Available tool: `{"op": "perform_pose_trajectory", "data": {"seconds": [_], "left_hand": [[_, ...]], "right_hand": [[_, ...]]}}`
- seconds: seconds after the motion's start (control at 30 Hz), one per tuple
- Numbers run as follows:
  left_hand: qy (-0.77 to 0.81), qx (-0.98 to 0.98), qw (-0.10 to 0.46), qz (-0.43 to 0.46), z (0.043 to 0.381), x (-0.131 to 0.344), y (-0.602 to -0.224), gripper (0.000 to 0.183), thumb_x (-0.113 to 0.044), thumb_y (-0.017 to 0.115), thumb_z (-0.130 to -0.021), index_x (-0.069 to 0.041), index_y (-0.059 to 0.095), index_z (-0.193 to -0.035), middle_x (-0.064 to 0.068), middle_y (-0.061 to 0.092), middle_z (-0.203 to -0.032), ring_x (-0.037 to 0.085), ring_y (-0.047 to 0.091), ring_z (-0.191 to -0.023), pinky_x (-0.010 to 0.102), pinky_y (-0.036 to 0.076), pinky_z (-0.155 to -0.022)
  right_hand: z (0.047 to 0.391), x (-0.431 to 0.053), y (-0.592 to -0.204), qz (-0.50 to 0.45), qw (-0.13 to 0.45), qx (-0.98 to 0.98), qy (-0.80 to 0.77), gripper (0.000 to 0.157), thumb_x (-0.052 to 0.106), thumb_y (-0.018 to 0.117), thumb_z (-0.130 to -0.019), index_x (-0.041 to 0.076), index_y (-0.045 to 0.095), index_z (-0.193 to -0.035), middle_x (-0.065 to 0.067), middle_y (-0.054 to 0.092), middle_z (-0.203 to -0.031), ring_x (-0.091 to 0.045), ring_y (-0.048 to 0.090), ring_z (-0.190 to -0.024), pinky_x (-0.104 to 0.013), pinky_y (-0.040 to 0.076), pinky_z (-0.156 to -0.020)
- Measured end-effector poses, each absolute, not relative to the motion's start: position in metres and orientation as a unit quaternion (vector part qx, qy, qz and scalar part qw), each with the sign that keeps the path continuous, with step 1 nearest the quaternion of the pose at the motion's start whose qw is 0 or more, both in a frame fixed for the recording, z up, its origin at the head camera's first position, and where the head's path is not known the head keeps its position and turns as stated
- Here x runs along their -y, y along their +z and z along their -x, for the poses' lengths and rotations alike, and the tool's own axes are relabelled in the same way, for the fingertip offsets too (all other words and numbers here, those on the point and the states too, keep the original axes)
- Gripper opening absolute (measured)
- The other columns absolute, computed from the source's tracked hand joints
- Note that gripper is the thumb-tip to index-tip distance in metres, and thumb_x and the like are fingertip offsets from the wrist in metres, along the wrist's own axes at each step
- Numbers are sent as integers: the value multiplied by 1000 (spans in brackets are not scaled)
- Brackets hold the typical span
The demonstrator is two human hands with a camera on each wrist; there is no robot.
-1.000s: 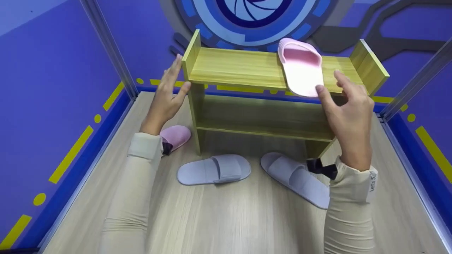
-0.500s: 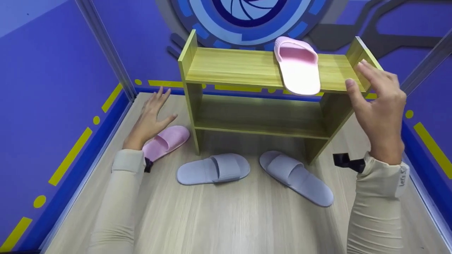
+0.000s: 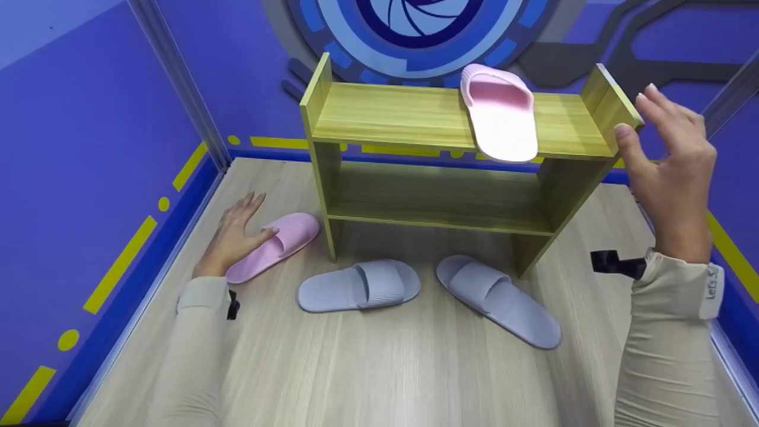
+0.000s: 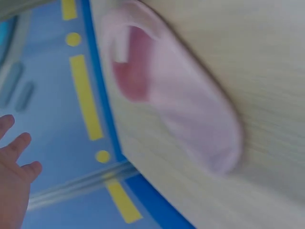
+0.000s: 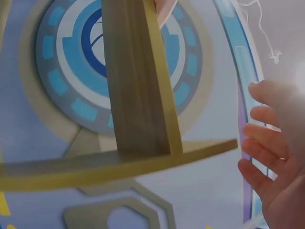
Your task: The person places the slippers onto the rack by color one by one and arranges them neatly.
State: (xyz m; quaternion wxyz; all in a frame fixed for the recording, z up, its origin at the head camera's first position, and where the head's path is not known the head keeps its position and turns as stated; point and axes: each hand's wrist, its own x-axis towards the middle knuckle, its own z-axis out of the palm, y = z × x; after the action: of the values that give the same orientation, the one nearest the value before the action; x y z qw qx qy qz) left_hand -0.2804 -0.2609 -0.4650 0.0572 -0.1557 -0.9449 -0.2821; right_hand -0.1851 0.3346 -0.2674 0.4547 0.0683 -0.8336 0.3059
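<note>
My left hand [image 3: 230, 237] hovers over a pink slipper [image 3: 278, 246] on the floor left of the rack, fingers spread and holding nothing. In the left wrist view the same slipper [image 4: 190, 105] lies whole and slightly blurred, apart from the fingers. My right hand [image 3: 679, 160] is beside the right end of the wooden shoe rack [image 3: 391, 115], fingers loosely bent with nothing between them. The right wrist view has that hand [image 5: 276, 143] next to the rack's side panel [image 5: 205, 150]. Another pink slipper [image 3: 504, 127] rests on the top shelf, its heel over the front edge.
Two grey slippers lie on the floor before the rack: one sideways [image 3: 359, 286], one slanted [image 3: 501, 302]. The rack has a lower shelf [image 3: 439, 196]. Blue printed walls [image 3: 89, 148] close in the left, back and right.
My left hand has come down from the rack's left side panel to over the floor slipper. My right hand has drawn right, from beside the shelf slipper to the rack's right end.
</note>
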Motion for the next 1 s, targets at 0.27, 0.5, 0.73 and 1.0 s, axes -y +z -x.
{"op": "perform_pose_trajectory", "data": {"seconds": [0.27,0.5,0.73,1.0], "left_hand": [[-280,953,21,113,267,280,-502,85,-52,64,-86,-19,25,-154,17,19,-160,43,16,-145,67,11,-113],[-266,958,12,102,256,293,-527,84,-52,64,-87,-11,29,-152,17,26,-157,42,22,-144,61,15,-116],[-269,961,-33,61,250,299,-540,88,-55,64,-85,-16,24,-154,16,22,-159,42,17,-145,64,16,-114],[-268,960,-62,50,244,303,-547,90,-54,63,-87,-14,19,-155,17,15,-160,43,13,-146,64,13,-115]], "right_hand": [[175,-333,-257,-59,423,845,322,39,12,59,-94,4,57,-132,-7,52,-142,-15,48,-132,-17,36,-109],[176,-341,-260,-90,405,850,325,34,8,54,-97,1,57,-130,-11,52,-141,-9,48,-132,-16,39,-105],[188,-354,-271,-111,392,863,300,35,1,55,-95,5,59,-130,-9,55,-138,-1,51,-126,-10,41,-99],[198,-366,-280,-103,395,855,319,35,5,58,-93,10,63,-128,-8,60,-134,2,55,-120,-7,44,-92]]}}
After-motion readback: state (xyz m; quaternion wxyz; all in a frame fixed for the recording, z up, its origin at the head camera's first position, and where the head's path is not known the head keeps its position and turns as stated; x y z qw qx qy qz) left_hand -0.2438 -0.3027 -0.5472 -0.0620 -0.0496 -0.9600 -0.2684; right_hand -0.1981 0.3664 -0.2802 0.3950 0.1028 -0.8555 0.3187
